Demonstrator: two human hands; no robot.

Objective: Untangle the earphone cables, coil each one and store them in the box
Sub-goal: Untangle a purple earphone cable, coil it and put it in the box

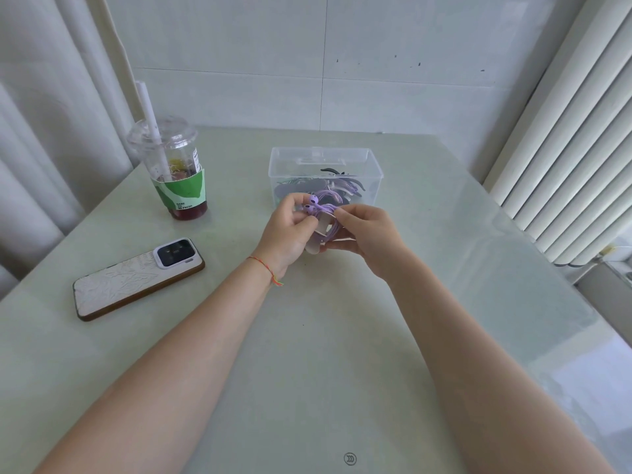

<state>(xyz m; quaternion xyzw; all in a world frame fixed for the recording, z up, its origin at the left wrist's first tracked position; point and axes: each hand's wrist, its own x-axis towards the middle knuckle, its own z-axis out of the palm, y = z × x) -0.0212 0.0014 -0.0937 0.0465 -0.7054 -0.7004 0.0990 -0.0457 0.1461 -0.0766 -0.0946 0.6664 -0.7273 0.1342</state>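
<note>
- Your two forearms reach out from the near edge over the pale green counter [307, 371] and meet just in front of the box.
- Your left hand [285, 234] has its fingers curled round the purple earphones [323, 213]; the two earbuds poke up between thumb and fingertips.
- Your right hand [364, 234] pinches the cable at the top of the bundle, and its lower fingers curl under a pale flat card that the cable seems to be wound on. I cannot tell how tightly.
- Both hands hold the bundle in the air, just near of the clear plastic box [325, 159], which stands open in the middle of the counter.
- Inside the box you already have several dark and lilac pieces; they look like other coiled sets on cards, though the wall blurs them.
- By my reading, this set is coiled or almost so: no long loose tail hangs down, and only the earbud ends stand free.
- What is left seems to be tucking those ends in and setting the bundle into the box. No other loose cable shows on the counter, so this may be the last one.
- To the left, well apart from your hands, a phone [136, 280] lies face down, and farther off stands a lidded drink cup [174, 172] with a straw.
</note>
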